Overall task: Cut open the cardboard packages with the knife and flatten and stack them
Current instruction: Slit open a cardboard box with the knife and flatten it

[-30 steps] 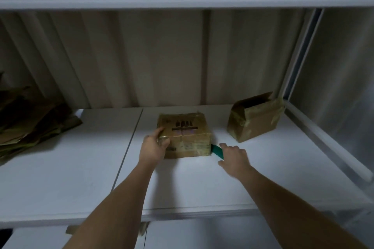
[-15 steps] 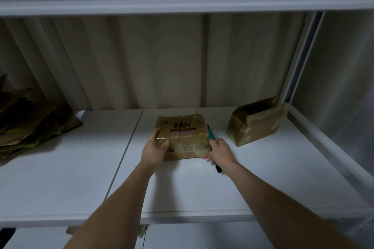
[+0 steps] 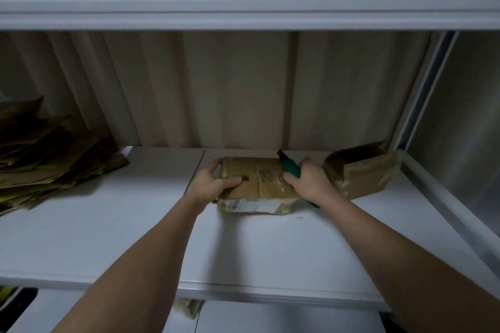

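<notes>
While both forearms reach over the white shelf (image 3: 81,238), the taped box (image 3: 257,178) sits near the shelf's middle, close to the back wall (image 3: 216,89), with a pale label on its near face. The left hand (image 3: 213,184) grips the box's left end, thumb curled over the top and fingers wrapped round the far corner. The right hand (image 3: 311,184) is closed round the green knife (image 3: 290,167), whose dark tip points up and away beside the box's right far corner; this hand also presses against the box's right end. An open box (image 3: 362,173), its top flaps apart, stands just right of the right hand, near the frame post (image 3: 422,94). A stack (image 3: 48,159) of flattened cardboard lies at the shelf's left end, well apart from the boxes.
</notes>
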